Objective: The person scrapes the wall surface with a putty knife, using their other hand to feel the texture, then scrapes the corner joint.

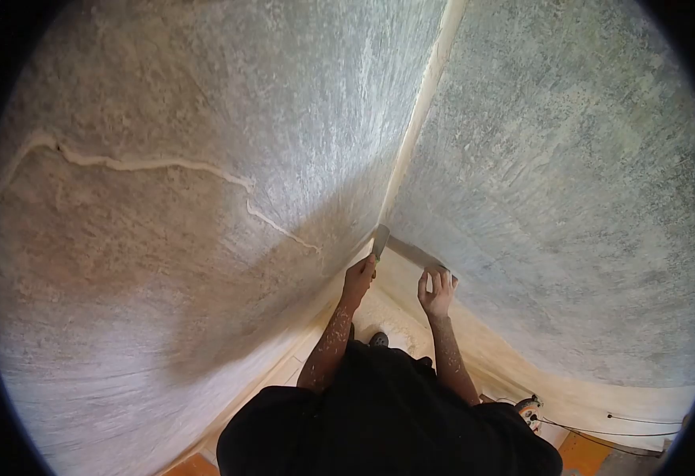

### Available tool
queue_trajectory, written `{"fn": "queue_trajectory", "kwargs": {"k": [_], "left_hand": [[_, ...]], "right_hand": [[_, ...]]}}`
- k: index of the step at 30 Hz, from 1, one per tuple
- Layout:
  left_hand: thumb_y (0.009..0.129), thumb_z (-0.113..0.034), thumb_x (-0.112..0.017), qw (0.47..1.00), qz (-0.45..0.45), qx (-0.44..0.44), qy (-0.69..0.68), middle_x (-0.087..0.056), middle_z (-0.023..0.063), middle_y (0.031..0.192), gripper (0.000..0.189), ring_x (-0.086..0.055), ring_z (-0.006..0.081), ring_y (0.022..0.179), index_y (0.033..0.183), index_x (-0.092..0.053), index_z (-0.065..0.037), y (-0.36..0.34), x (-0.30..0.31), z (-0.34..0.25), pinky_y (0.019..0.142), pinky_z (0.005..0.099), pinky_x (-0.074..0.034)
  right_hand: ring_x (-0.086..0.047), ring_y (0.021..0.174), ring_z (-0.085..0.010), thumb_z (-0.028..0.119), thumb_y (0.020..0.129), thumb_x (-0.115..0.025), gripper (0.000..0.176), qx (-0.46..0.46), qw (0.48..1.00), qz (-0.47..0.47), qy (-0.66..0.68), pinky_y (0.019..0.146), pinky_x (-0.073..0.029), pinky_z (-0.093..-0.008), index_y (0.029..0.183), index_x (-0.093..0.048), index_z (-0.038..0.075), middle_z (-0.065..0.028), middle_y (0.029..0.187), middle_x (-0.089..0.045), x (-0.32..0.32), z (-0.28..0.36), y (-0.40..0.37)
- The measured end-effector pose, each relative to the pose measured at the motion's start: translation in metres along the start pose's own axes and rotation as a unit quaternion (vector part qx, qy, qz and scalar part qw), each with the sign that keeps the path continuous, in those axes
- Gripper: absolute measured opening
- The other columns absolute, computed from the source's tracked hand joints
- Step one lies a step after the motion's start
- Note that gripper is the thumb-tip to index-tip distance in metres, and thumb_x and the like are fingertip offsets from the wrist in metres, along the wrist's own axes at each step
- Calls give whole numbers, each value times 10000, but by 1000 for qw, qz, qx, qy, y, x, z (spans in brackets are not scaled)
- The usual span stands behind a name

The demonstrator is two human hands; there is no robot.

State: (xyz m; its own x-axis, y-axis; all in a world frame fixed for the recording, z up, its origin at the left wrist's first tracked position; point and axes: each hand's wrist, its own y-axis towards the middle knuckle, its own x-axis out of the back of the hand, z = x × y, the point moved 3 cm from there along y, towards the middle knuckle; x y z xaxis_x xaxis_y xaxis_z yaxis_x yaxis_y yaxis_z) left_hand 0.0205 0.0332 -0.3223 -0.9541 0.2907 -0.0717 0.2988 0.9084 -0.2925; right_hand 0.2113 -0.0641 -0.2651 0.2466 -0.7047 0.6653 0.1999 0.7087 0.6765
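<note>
My left hand [358,279] is closed around the handle of a narrow putty knife [381,238]. Its blade points up into the corner where the two walls meet. Beside it, my right hand [437,293] is closed, with fingers pinching the near end of a long grey blade that looks like a wide filling knife [412,252]. That blade lies along the lower part of the right wall, its far end close to the corner. Pale specks dot both forearms.
Rough grey plaster covers the left wall [157,262] and the right wall [553,198]. A pale filled seam [419,119] runs up the corner, and a filled crack [165,164] crosses the left wall. Below are a shoe [378,339], a power tool [528,408] and dark cables [601,431].
</note>
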Motion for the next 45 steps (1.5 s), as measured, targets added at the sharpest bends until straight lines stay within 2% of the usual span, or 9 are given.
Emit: {"fn": "queue_trajectory", "kwargs": {"k": [4, 7, 13, 22, 25, 29, 35, 41, 45], "left_hand": [[1004, -493, -502, 997, -3, -73, 27, -476, -52, 646, 487, -419, 38, 590, 757, -576, -81, -11, -4, -57, 536, 229, -368], [1009, -471, -506, 1000, 17, -14, 14, -459, -57, 638, 472, -404, 39, 586, 731, -545, -92, 7, 6, 24, 543, 235, -369], [1000, -486, -526, 998, -3, -57, 3, -452, -49, 615, 513, -406, 45, 576, 695, -522, -74, -2, 5, -12, 526, 247, -362], [1013, -458, -507, 1000, 11, -7, -25, -461, -49, 611, 475, -402, 44, 528, 733, -558, -78, -10, 3, -1, 490, 233, -355], [1020, -446, -495, 996, 16, -93, 6, -484, -37, 630, 461, -405, 46, 522, 747, -566, -81, -1, -3, -8, 481, 231, -353], [1030, -450, -472, 991, 72, 75, -83, -532, -8, 653, 432, -453, 67, 513, 900, -606, -61, 2, 2, 29, 470, 237, -376], [1040, -428, -464, 970, 136, 50, -197, -530, -3, 674, 392, -452, 76, 501, 1031, -586, -55, 2, -5, 32, 465, 242, -379], [1051, -402, -450, 972, 137, 50, -186, -516, -8, 668, 365, -439, 73, 506, 964, -575, -70, 7, -10, 24, 483, 242, -380], [1050, -382, -460, 981, 129, -28, -142, -494, -15, 631, 375, -431, 58, 509, 858, -553, -74, 10, -11, -33, 476, 236, -364]], "right_hand": [[-598, 954, -242, 72, 817, -688, 223, -10, 1000, 7, -8, 798, -378, -402, 1022, -609, 117, -58, 987, -619, 2, 6, -8], [-607, 943, -243, 78, 813, -692, 226, 2, 1000, 2, -17, 802, -393, -402, 1021, -614, 118, -56, 995, -619, 4, 2, -5], [-602, 955, -233, 63, 820, -678, 225, -1, 1000, -4, -22, 813, -373, -395, 1026, -606, 120, -53, 1001, -624, 5, 4, -8], [-598, 959, -234, 69, 822, -682, 232, -16, 1000, -2, -12, 820, -370, -398, 1037, -611, 121, -52, 1009, -626, 2, 3, -1], [-597, 961, -235, 65, 823, -681, 237, -31, 999, 11, -19, 822, -371, -398, 1042, -608, 120, -55, 1009, -625, 1, 9, -8], [-597, 959, -240, 62, 824, -680, 233, -11, 1000, -2, 1, 826, -376, -399, 1038, -608, 119, -60, 1010, -623, 2, 4, -5], [-607, 916, -238, 71, 809, -700, 245, -6, 1000, -11, -15, 788, -392, -409, 1024, -599, 129, -47, 982, -615, 2, 6, -2], [-603, 961, -248, 69, 814, -692, 241, -14, 1000, 3, -18, 815, -384, -402, 1032, -605, 123, -60, 998, -617, 0, 3, -7], [-604, 952, -239, 73, 808, -697, 242, -14, 999, 10, -29, 816, -383, -402, 1027, -612, 130, -49, 991, -617, -1, 2, -6]]}}
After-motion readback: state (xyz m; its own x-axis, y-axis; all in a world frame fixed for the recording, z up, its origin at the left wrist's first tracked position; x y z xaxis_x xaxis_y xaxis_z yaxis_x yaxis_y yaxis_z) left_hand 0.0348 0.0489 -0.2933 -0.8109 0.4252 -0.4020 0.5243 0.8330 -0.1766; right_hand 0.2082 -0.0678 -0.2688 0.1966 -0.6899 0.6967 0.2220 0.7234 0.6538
